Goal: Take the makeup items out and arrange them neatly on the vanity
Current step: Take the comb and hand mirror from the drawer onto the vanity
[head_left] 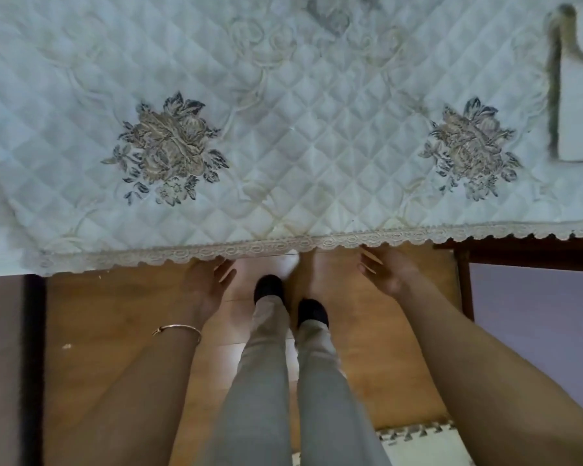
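A white quilted cloth (317, 146) with embroidered flowers and a lace edge covers the vanity top, filling the upper half of the view. My left hand (209, 280), with a thin bangle on the wrist, hangs just below the cloth's lace edge, fingers apart and holding nothing. My right hand (384, 274) is at the same height below the edge, fingers spread and empty. No makeup items are visible.
A pale folded item (579, 105) lies on the cloth at the far right. Below are my legs in grey trousers and dark slippers (270, 287) on a wooden floor. Dark wooden legs (465, 284) stand at both sides. A foam mat (418, 445) lies at the bottom.
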Demonstrator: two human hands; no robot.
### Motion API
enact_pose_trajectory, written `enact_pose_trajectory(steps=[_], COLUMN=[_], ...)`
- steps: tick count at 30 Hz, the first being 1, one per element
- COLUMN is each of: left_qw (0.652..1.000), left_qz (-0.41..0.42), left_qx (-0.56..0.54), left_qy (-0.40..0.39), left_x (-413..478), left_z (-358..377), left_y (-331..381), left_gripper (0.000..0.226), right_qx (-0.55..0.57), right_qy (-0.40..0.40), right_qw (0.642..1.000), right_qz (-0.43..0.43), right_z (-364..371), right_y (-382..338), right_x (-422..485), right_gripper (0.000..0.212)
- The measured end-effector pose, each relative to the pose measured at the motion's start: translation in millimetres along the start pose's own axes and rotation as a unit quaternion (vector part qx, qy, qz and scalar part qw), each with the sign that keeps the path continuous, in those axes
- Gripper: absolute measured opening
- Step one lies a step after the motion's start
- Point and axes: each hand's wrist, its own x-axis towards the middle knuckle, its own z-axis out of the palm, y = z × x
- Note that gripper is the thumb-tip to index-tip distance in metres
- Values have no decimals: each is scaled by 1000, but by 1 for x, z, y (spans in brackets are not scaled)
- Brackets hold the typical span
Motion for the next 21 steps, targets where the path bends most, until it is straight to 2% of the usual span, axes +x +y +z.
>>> enact_pose_trajectory(steps=[4,7,8,12,15,17,19,21], left_qw=[995,993,994,997,996,970,936,898], left_qz=[-9,-15,-16,-23,-7,55,162,269], left_qx=[-97,-111,-107,-69,89,236,313,349], left_qy=[-34,-24,-18,8,8,8,3,5], left_x=[-2,-12,-18,-45,-79,-109,-139,-164], left_z=[-3,3,4,-4,-11,-11,-11,-10], left_y=[-7,-7,-8,-24,-39,-46,-47,-36], left_gripper=[30,39,39,24,15,17,17,23], right_qx=[43,27,16,-13,-99,-194,-312,-369], right_qy=[-14,-6,2,4,2,23,35,31], right_qw=[999,1000,1000,1000,995,979,932,878], right_qz=[6,4,6,11,4,-67,-184,-303], right_z=[-1,-2,-4,-19,-30,-34,-42,-48], right_y=[0,5,9,31,49,59,65,63], right_x=[1,-3,-4,-18,-42,-65,-89,-112], right_gripper=[34,17,18,32,20,21,22,15])
